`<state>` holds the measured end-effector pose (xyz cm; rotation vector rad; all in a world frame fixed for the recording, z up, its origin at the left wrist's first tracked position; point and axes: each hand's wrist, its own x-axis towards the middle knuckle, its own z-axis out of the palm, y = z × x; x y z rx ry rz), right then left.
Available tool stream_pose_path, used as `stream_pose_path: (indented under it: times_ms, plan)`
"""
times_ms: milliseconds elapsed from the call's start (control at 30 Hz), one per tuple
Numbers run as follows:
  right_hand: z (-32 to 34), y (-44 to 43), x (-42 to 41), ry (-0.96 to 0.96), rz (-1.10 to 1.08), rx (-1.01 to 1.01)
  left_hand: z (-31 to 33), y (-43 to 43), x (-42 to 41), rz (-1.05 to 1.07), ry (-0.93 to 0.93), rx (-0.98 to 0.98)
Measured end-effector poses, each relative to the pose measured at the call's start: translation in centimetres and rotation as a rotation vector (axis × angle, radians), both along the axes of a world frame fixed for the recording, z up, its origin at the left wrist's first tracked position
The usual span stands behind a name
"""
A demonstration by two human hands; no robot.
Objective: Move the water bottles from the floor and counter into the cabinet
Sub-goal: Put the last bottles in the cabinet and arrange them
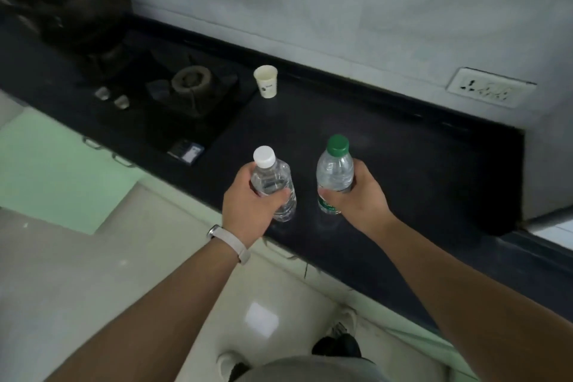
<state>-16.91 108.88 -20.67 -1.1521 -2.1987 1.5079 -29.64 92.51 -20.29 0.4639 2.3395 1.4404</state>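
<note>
Two clear plastic water bottles stand upright near the front edge of the black counter (pixel 403 170). My left hand (pixel 248 205) grips the white-capped bottle (pixel 273 177) around its middle, a pale watch band on the wrist. The green-capped bottle (pixel 335 170), with a green label low on its body, is gripped by my right hand (pixel 359 195) from the right side. Whether the bottles' bases touch the counter cannot be told. No open cabinet shows in view.
A white paper cup (pixel 265 81) stands behind the bottles. Left of it sits a black gas hob (pixel 189 84) with two knobs and a dark pan (pixel 90 18) farther left. A wall socket (pixel 490 87) is at right. Pale green cabinet fronts (pixel 55 170) lie below the counter.
</note>
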Motion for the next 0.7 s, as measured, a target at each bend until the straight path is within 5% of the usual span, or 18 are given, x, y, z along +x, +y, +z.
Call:
stream_pose_path:
  times_ms: [700]
  plan:
    - [5.3,-39.6,-22.1,0.143,0.515,0.010,3.4,-45.1,-11.8,0.564,0.050,0.144]
